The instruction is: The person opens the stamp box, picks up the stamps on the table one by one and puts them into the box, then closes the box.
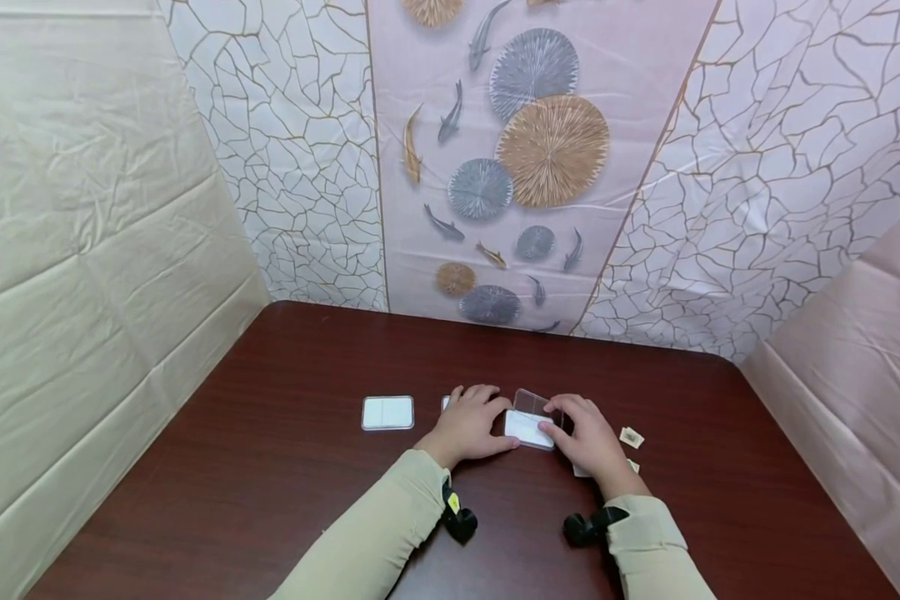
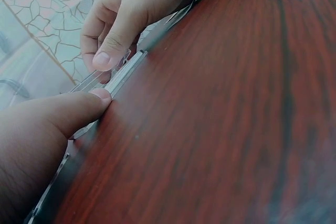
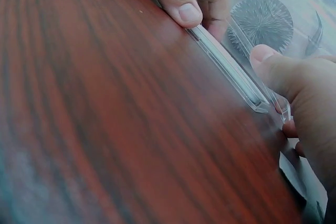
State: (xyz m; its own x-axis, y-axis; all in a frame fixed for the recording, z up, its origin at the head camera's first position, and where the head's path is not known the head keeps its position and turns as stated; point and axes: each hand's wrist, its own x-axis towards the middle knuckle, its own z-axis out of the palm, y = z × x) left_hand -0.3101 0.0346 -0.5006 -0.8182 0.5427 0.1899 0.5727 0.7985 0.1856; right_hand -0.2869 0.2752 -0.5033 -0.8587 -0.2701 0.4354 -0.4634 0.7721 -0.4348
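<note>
A clear flat plastic case with a white insert lies on the table between the two hands. My left hand holds its left end, the thumb on the near edge and the other fingers toward the far side. Its clear lid is raised and tilted over the base. In my right hand, the lid's right end is pinched between thumb and fingers. From the right wrist view, a narrow gap shows between the lid and the base.
A similar case lies left of the hands. Another case is mostly hidden behind the left hand. Small stamp-like paper pieces lie to the right, and a pale flat item is partly under the right wrist. Patterned cloth stands behind the table.
</note>
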